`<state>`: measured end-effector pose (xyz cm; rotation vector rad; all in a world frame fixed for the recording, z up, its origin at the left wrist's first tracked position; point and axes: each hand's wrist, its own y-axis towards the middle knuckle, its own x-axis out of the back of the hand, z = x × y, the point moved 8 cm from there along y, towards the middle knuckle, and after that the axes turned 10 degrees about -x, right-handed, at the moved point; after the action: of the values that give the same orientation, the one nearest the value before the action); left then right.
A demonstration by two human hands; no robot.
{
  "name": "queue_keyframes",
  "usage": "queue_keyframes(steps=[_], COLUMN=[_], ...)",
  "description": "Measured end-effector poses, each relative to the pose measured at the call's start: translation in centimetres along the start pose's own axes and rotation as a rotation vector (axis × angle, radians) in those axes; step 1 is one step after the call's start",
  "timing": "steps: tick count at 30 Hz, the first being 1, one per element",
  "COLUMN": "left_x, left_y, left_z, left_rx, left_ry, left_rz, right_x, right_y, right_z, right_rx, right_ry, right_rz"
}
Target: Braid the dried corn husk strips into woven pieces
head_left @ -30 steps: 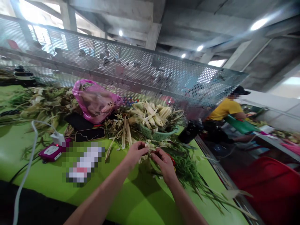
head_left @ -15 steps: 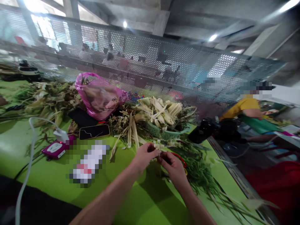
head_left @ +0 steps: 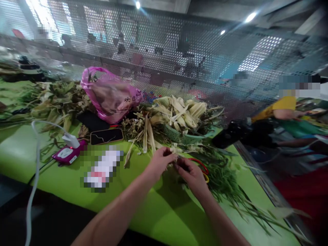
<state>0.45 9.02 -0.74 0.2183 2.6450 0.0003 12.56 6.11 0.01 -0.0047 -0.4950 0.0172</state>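
My left hand pinches a small pale piece of corn husk above the green table. Close beside it, my right hand has its fingers closed on the lower part of the same husk. Fingertips hide most of the piece, so its exact shape is unclear. Red and yellow loop handles, apparently of scissors, show just behind my right hand. Beyond both hands, a green basket is heaped with dried corn husks. Loose husk strips lie to its left.
Green plant stems spread along the right table edge. To the left are a pink plastic bag, a dark phone, a purple power strip with a white cable, and more dry husks. A perforated metal screen stands behind.
The camera view has tilted down and shifted slightly, so the table things sit higher and a little to the right. Both hands keep their hold on the husk, with only slight finger movement.
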Motion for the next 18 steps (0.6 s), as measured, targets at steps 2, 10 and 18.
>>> queue_keyframes(steps=[2,10,18], left_x=[0.2,0.6,1.7], left_y=[0.0,-0.1,0.1], left_z=[-0.2,-0.3,0.3], left_rx=[-0.012,-0.010,0.002], left_ry=[0.006,-0.011,-0.080], left_rz=[-0.003,-0.022,-0.153], right_x=[0.0,0.2,0.7], right_y=[-0.2,-0.2,0.0], right_z=[0.4,0.3,0.0], right_rx=[0.009,0.002,-0.069], right_ry=[-0.037,0.027,0.132], right_rz=[-0.015,-0.011,0.038])
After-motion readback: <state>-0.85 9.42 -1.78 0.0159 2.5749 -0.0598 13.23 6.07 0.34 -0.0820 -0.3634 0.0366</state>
